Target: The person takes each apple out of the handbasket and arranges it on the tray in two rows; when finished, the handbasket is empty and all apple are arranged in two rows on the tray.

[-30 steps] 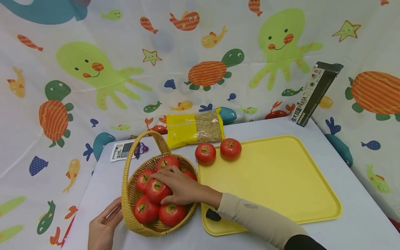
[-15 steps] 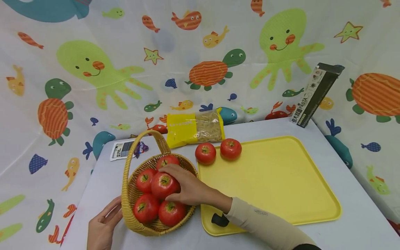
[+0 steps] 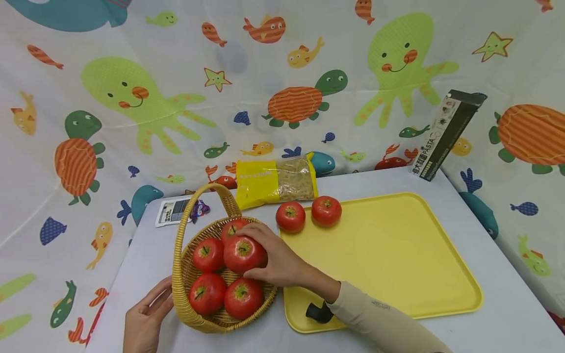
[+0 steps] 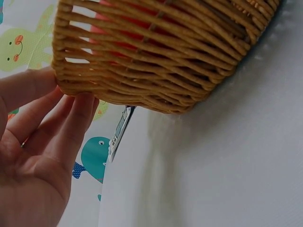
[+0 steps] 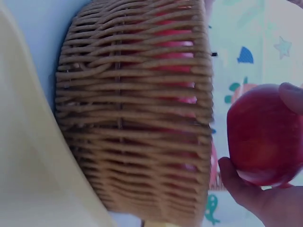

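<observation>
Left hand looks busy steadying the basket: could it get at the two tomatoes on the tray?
Probably not: the left hand is beyond the basket, which blocks the tomatoes.

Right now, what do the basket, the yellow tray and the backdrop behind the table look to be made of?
The basket looks like woven wicker or rattan: tan round strands interlaced, with gaps showing red through the wall in both wrist views. The tray seems to be moulded plastic, smooth and matte with a raised rounded rim. The backdrop appears to be thin printed fabric; it creases and sags.

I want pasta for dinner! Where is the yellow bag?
In the head view, the yellow bag lies at the table's back edge against the curtain, behind the basket and just behind two tomatoes on the tray.
</observation>
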Demonstrator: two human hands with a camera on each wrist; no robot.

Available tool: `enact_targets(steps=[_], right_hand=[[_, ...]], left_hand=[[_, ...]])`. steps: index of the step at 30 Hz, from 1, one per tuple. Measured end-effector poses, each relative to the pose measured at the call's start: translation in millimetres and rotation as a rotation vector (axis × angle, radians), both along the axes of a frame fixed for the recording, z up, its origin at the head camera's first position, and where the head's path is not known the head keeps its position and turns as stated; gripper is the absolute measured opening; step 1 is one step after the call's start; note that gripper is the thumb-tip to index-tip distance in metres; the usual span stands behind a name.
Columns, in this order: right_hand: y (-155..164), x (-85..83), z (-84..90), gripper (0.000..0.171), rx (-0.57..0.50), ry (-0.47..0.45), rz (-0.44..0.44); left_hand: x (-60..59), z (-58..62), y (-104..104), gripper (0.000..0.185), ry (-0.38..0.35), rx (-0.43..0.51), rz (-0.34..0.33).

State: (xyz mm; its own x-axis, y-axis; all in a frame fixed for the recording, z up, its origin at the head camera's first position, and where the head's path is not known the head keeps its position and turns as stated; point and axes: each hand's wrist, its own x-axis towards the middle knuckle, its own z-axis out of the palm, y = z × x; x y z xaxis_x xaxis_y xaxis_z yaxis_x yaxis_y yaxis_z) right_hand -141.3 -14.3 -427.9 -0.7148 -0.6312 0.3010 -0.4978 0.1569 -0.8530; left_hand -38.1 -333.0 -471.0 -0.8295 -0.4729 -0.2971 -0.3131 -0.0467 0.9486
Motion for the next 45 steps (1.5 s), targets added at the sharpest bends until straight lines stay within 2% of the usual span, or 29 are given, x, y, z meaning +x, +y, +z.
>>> enact_targets(steps=[3,10,17,20,25,28,32,35,45], right_hand=[[9,-2.0,1.8,0.074,-0.019,-0.005,-0.046],[43,-17.8,9.7,0.077,-0.050,0.057,-0.181],[96,-43.0,15.1,0.080,-0.117,0.013,-0.363],[122,-54.7,11.3,0.078,-0.111,-0.009,-0.484],[164,-70.3,-7.2,0.077,-0.078,-0.037,-0.695],[183,-75.0,-20.8,0.078,-0.028,-0.086,-0.775],[198,-77.8,-36.9,0.078,0.045,-0.163,-0.816],[203,-79.9,-45.9,0.078,0.079,-0.186,-0.830],[209,-81.8,-64.2,0.079,0.105,-0.248,-0.847]], left_hand=[[-0.7,0.7,1,0.051,-0.018,-0.011,0.005],[-2.7,1.2,2,0.058,-0.049,-0.029,0.010],[2.3,1.6,-4,0.063,-0.088,-0.056,-0.002],[4.8,1.7,-6,0.065,-0.106,-0.073,0.008],[2.3,0.8,-4,0.066,-0.102,-0.050,0.013],[-0.1,0.4,-1,0.066,-0.103,-0.053,0.011],[-1.2,0.8,1,0.066,-0.096,-0.051,0.010],[-0.8,1.1,1,0.064,-0.083,-0.043,0.008],[-0.8,1.4,0,0.063,-0.092,-0.047,-0.005]])
